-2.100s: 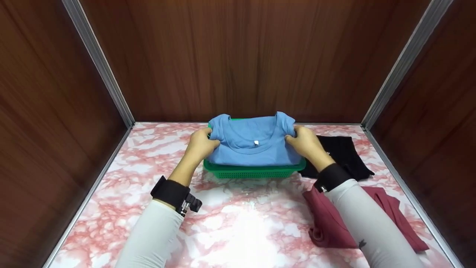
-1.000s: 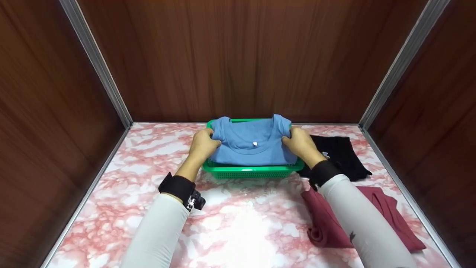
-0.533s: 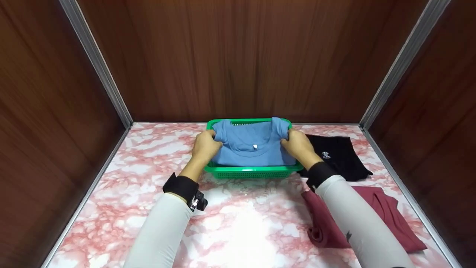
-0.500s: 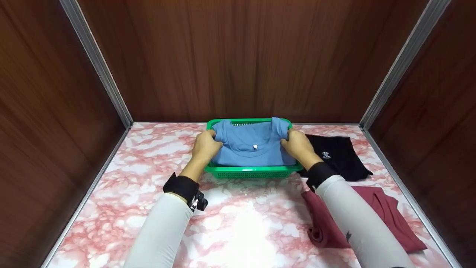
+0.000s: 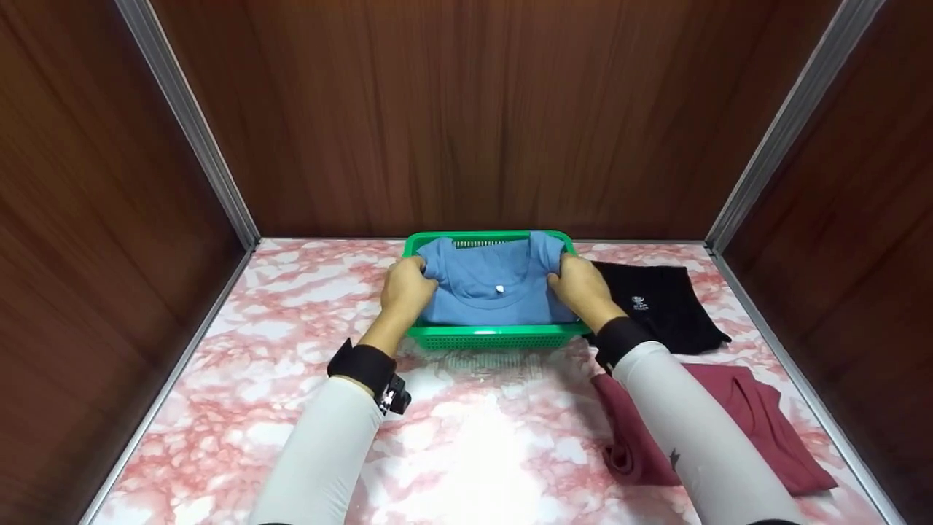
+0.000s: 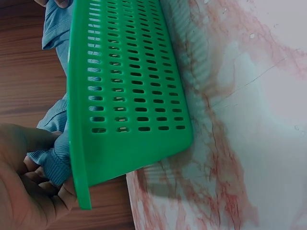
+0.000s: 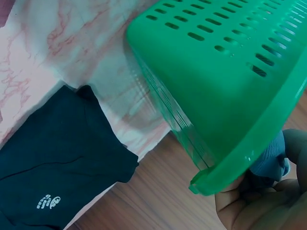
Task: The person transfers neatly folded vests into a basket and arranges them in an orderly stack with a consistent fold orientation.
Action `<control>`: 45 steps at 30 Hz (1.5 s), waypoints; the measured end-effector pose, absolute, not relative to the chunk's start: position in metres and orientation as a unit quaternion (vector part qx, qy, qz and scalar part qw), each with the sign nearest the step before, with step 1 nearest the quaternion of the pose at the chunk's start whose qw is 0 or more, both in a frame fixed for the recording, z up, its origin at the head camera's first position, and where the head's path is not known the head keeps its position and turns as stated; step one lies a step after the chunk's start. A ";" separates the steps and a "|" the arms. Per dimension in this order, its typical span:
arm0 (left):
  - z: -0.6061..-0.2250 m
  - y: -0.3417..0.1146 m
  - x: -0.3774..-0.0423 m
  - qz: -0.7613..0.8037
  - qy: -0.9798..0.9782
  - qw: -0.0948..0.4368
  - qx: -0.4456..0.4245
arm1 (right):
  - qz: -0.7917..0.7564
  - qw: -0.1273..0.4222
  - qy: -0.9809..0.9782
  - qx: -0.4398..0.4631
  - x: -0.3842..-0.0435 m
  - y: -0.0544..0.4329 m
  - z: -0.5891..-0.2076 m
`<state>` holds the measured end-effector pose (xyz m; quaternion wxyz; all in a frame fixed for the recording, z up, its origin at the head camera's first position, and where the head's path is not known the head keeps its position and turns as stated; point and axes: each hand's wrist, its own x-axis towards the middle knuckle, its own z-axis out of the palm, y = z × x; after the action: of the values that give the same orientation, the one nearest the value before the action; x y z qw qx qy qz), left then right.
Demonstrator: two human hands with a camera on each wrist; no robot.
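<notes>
One maroon garment [image 5: 758, 419] lies nearest, to the front right of the green basket [image 5: 496, 332], with a folded black garment [image 5: 667, 299] just beside the basket's right end. Inside the basket, a blue shirt [image 5: 488, 310] lies lengthwise left to right, neckline toward the far rim. The left hand [image 5: 407, 286] and right hand [image 5: 582, 286], fingers curled, pinch its shoulders at the basket's ends.

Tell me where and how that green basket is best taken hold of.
Probably by the rim at both short ends, coming in from left and right: the green basket sits upright, wider than deep, and its rim juts outward to hook under.
</notes>
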<state>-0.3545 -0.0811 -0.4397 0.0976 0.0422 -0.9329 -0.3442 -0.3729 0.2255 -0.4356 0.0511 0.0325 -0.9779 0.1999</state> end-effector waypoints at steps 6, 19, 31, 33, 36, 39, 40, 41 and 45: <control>-0.442 -0.076 -0.358 -0.301 -0.945 0.117 0.046 | 0.192 0.077 -0.977 0.041 -0.372 0.224 -0.441; -0.449 -0.069 -0.362 -0.248 -0.959 0.130 0.050 | 0.131 0.121 -0.982 0.067 -0.376 0.216 -0.452; -0.455 -0.069 -0.365 -0.220 -0.965 0.132 0.055 | 0.095 0.142 -0.981 0.093 -0.379 0.218 -0.460; -0.456 -0.068 -0.365 -0.217 -0.966 0.130 0.058 | 0.091 0.143 -0.981 0.093 -0.380 0.218 -0.461; -0.456 -0.066 -0.364 -0.216 -0.966 0.125 0.062 | 0.079 0.139 -0.983 0.089 -0.381 0.218 -0.463; -0.456 -0.064 -0.365 -0.214 -0.967 0.122 0.064 | 0.065 0.138 -0.985 0.087 -0.381 0.219 -0.465; -0.456 -0.063 -0.365 -0.212 -0.967 0.121 0.065 | 0.060 0.138 -0.985 0.087 -0.381 0.218 -0.465; -0.456 -0.063 -0.365 -0.210 -0.968 0.120 0.066 | 0.056 0.141 -0.985 0.088 -0.380 0.218 -0.466; -0.458 -0.061 -0.366 -0.201 -0.970 0.118 0.069 | 0.043 0.161 -0.981 0.096 -0.379 0.218 -0.469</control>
<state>-0.3663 -0.0610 -0.4580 0.1185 0.0686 -0.9701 -0.2006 -0.3794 0.2178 -0.4692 0.1607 0.0962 -0.9814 0.0430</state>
